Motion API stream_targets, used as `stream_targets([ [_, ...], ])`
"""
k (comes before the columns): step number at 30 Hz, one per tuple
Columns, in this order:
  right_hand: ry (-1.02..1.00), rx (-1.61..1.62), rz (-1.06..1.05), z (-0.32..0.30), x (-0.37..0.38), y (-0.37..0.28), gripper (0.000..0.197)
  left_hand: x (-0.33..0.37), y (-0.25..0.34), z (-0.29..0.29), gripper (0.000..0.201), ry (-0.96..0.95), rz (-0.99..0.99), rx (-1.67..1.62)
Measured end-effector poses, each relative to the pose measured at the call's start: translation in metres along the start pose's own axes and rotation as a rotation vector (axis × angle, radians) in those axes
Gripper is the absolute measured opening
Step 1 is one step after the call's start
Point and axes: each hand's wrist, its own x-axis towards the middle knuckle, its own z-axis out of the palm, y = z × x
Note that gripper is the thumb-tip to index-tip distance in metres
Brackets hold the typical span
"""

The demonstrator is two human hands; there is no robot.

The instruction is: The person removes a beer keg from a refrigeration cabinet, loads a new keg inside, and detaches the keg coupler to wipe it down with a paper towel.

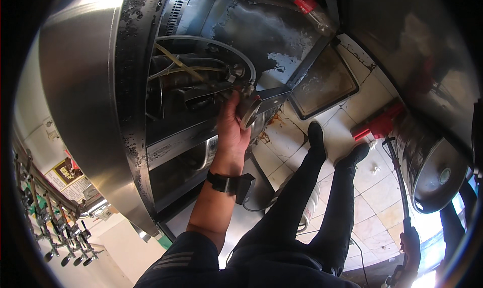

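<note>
My left hand [232,119] is closed round a metal keg coupler [250,112] with a round end, at the opening of a metal cabinet. A clear hose [229,43] arcs up from the coupler and back to the left. Just beyond my fingers, more metal fittings and yellowish tubes [183,64] lie inside the cabinet. At the lower right, my right hand [410,247] is closed on a long dark pole [397,180]. The pole's far end is beside a red plastic piece [377,123] on the tiles.
A steel keg [432,175] is at the right, below an open metal door [417,31]. A dark-rimmed tray [324,84] lies on the tiled floor. A plastic bottle [312,9] is at the top. Several taps [63,232] hang at the far left.
</note>
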Motion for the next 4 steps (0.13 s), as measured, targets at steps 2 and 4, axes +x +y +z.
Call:
stream_targets([
  [2, 0.018, -0.001, 0.001, 0.0007, 0.0017, 0.0036, 0.018, 0.0004, -0.0004, -0.0004, 0.028, -0.003, -0.001, -0.004],
  [4, 0.004, 0.004, 0.01, 0.0013, 0.0019, 0.0034, 0.018, 0.0005, -0.0015, -0.0009, 0.028, -0.005, -0.003, -0.008],
])
